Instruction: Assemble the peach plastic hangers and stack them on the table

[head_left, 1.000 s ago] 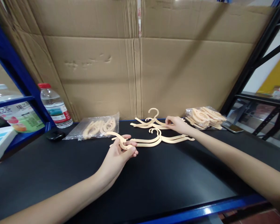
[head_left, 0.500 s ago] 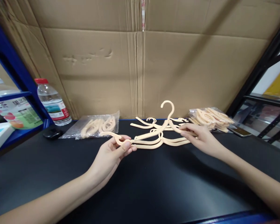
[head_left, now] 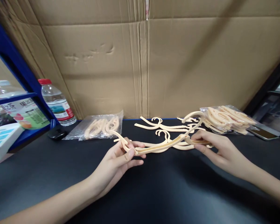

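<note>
A cream plastic clothes hanger (head_left: pixel 164 146) is held tilted above the black tabletop, its hook leaning away to the right. My left hand (head_left: pixel 118 165) pinches a small curved cream piece (head_left: pixel 120 137) against the end of the hanger's left arm; whether the two are joined I cannot tell. My right hand (head_left: pixel 218 150) grips the hanger's other arm close to the hook's base. Behind it, more cream hangers (head_left: pixel 149 126) lie on the table, partly covered by the held one.
At the back left lies a clear bag of cream parts (head_left: pixel 101 127), beside a red-capped water bottle (head_left: pixel 58 104) and a small black object (head_left: pixel 57 133). Another bag of parts (head_left: pixel 226 119) and a phone (head_left: pixel 263 133) are at the right. A cardboard wall (head_left: pixel 102 68) stands behind.
The hanger's left arm end now meets the curved piece in my left hand. The hanger has tilted, its hook swinging right and down, and my right hand sits lower. The view has shifted slightly.
</note>
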{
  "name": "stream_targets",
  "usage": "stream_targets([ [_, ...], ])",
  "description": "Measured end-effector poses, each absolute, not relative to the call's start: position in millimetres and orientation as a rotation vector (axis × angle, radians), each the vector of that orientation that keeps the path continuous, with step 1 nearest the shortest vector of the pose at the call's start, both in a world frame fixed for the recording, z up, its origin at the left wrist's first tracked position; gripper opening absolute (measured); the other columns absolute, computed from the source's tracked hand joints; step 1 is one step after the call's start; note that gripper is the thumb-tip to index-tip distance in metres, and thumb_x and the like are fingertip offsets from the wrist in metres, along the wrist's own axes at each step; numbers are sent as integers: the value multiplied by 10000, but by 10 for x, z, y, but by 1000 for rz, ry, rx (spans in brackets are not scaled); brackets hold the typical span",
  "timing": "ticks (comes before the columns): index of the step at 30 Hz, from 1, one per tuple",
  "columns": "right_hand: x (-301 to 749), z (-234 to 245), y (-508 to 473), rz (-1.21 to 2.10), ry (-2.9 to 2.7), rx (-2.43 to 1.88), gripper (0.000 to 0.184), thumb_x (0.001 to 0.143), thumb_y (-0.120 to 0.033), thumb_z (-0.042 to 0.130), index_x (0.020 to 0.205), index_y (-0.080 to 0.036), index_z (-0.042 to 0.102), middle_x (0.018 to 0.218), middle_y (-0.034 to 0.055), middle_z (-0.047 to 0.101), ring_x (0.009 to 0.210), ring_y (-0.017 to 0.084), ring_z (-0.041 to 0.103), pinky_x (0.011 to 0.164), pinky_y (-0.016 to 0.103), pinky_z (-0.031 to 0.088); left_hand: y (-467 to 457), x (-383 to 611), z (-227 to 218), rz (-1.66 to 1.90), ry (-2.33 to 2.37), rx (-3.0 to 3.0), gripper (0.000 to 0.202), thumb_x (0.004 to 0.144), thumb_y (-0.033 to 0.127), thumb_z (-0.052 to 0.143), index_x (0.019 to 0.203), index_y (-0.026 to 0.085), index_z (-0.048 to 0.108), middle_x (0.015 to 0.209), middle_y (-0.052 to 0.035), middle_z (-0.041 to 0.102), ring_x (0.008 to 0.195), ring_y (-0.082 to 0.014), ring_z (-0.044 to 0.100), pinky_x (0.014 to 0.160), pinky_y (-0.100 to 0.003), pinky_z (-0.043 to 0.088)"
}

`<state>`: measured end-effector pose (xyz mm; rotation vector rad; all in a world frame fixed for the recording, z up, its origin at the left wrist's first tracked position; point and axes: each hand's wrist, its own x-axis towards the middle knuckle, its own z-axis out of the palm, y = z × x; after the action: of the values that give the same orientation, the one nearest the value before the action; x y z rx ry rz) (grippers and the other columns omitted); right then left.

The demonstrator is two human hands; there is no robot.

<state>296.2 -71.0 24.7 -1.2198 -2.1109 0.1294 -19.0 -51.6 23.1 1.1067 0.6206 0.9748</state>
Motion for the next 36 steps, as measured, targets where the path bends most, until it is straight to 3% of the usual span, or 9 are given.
stream_targets([
  [6, 2951, 217, -737, 72, -2132, -1199, 107, 935, -269, 478, 974, -218, 564, 883, 46, 649, 770, 184, 612, 680, 304, 475, -539, -198, 239, 959, 596, 1070, 99, 834, 208, 677, 816, 173, 586, 942, -27, 627, 775, -151, 618, 717, -268, 537],
  [23, 2889, 198, -760, -62, -2079, -1094, 115, 907, -158, 511, 975, -221, 580, 882, 31, 646, 774, 156, 621, 684, 265, 493, -562, -188, 266, 974, 617, 999, 176, 752, 197, 748, 725, 144, 582, 834, -30, 623, 686, -124, 580, 658, -214, 487],
  [36, 2778, 210, -849, -210, -2079, -978, 179, 866, -89, 546, 987, -209, 599, 879, 34, 679, 792, 160, 659, 710, 261, 526, -534, -204, 217, 1070, 740, 1028, 212, 669, 93, 735, 687, 156, 533, 723, 7, 617, 597, -93, 553, 568, -173, 447],
])
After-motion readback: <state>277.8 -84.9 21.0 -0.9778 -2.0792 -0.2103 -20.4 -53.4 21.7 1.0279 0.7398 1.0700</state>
